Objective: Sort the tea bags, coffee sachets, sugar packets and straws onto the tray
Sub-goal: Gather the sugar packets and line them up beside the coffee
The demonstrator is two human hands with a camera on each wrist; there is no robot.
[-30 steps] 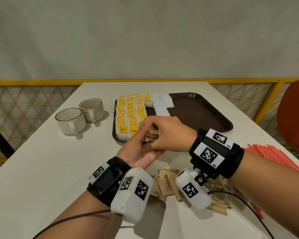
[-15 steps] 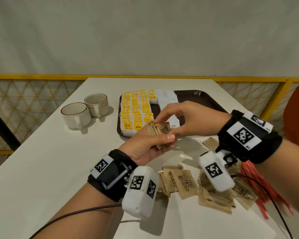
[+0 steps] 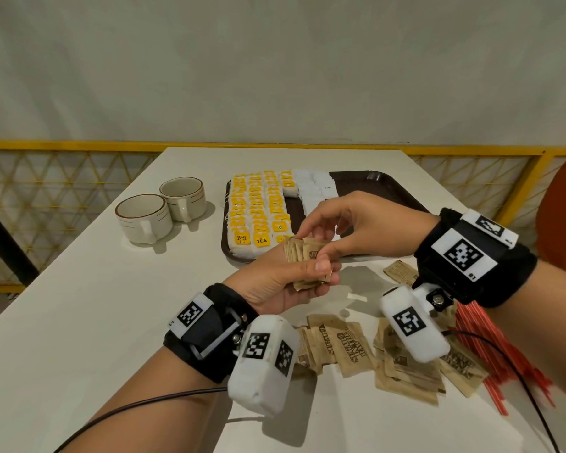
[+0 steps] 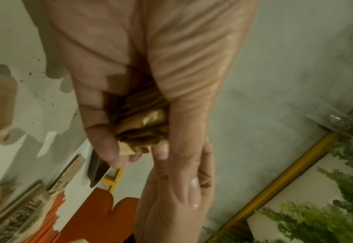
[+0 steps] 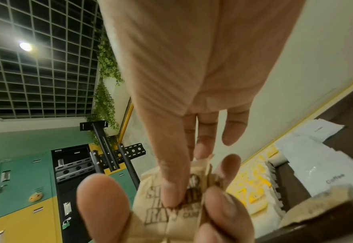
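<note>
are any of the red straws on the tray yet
No, the red straws lie on the table right of the sugar packets, off the tray.

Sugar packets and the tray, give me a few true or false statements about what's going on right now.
1. The left hand holds a stack of brown sugar packets. True.
2. The red straws lie on the tray. False: they lie on the table.
3. Tea bags with yellow tags sit on the tray. True.
4. The two cups stand on the tray. False: they stand on the table, left of it.
5. The right hand rests flat on the table. False: it pinches the held stack.
</note>
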